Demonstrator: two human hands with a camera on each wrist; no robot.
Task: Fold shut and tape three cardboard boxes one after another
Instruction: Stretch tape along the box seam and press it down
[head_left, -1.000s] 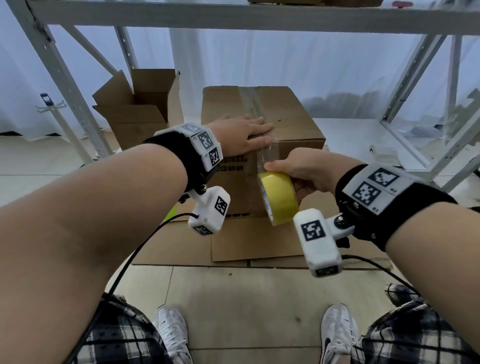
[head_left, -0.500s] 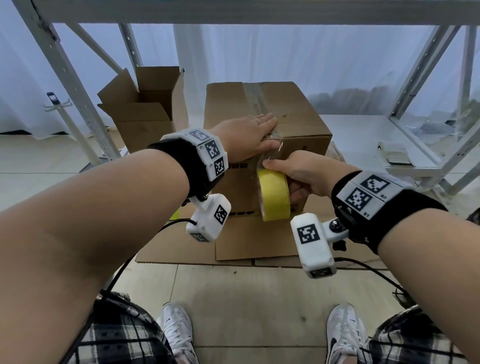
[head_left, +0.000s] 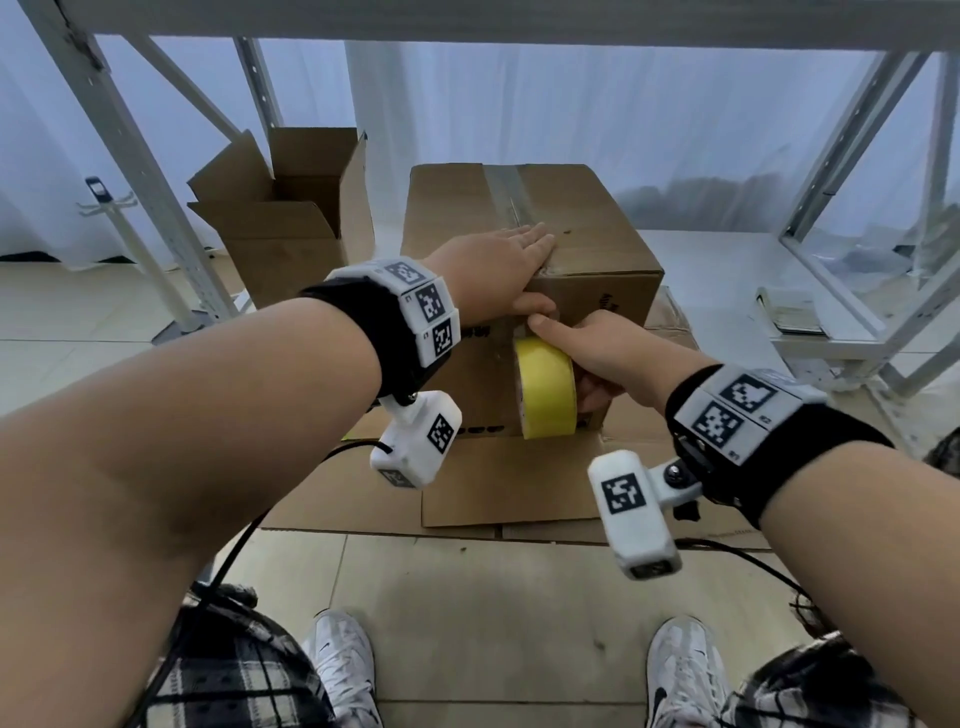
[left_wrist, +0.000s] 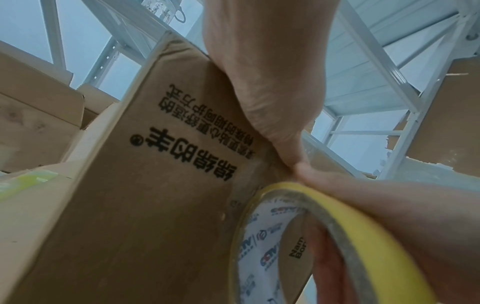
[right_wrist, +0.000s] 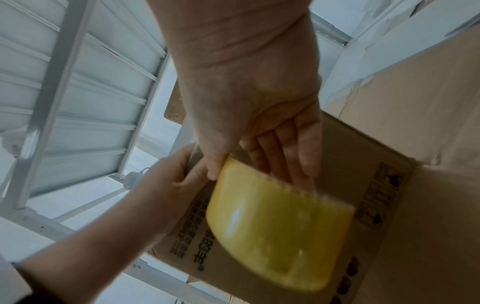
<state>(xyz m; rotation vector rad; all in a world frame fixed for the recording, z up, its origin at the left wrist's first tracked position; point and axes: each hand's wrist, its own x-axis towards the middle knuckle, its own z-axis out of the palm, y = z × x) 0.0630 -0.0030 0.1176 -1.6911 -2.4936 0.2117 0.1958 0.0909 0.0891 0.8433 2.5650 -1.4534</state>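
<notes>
A closed cardboard box (head_left: 587, 244) stands on the floor with clear tape along its top seam. My left hand (head_left: 493, 265) lies flat on the top at the front edge. Its thumb (head_left: 530, 304) presses the tape on the front face. My right hand (head_left: 602, 353) grips a yellow tape roll (head_left: 545, 387) against the box front, fingers through the core and thumb on the roll beside the left thumb. The left wrist view shows the printed box front (left_wrist: 155, 195) and the roll (left_wrist: 345, 222). The right wrist view shows the roll (right_wrist: 278, 226) under my right hand (right_wrist: 259, 123).
An open cardboard box (head_left: 291, 223) with raised flaps stands at the back left. Flattened cardboard (head_left: 493, 488) lies on the floor under the closed box. White shelf posts (head_left: 135, 156) rise left and right, with a low shelf (head_left: 810, 332) on the right. My shoes (head_left: 343, 670) are near.
The left thumb has come down over the front edge to meet the right thumb. The right hand has brought the roll closer against the box front.
</notes>
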